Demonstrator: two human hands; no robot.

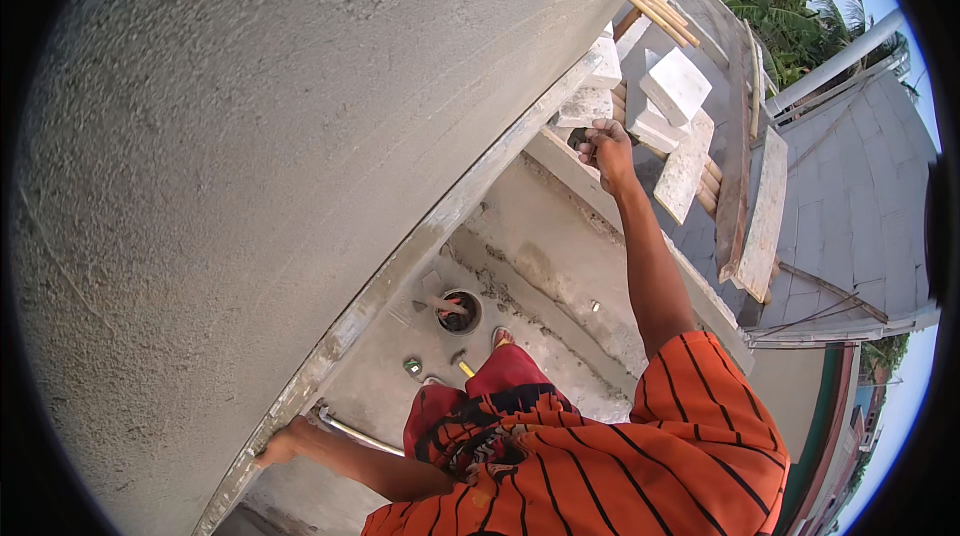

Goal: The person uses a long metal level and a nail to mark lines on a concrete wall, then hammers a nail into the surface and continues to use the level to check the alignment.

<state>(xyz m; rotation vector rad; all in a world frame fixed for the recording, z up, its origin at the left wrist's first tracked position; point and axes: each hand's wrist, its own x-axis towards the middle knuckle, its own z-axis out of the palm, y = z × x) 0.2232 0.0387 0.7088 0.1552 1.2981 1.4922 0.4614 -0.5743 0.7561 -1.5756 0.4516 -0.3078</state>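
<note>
A long, narrow straight batten [375, 291], smeared with mortar, runs diagonally along the edge of the grey plastered wall [260, 136]. Toward its lower-left end, my left hand [280, 443] is closed on its edge, with the fingertips partly hidden. My right arm reaches far out to the upper right. There my right hand [608, 151] has its fingers curled together near the batten's far end, beside a small dark thing [577, 139]. Whatever those fingers hold is too small to make out. White blocks [585, 108] sit just beyond that hand.
On the floor below stand a bucket [459, 312] with tools in it, a round green-and-white thing [412, 366] and a yellow-handled tool [464, 368] by my feet. A pale pipe [360, 433] lies near my left forearm. More white blocks [677, 86] and boards [763, 216] rest beyond the low wall.
</note>
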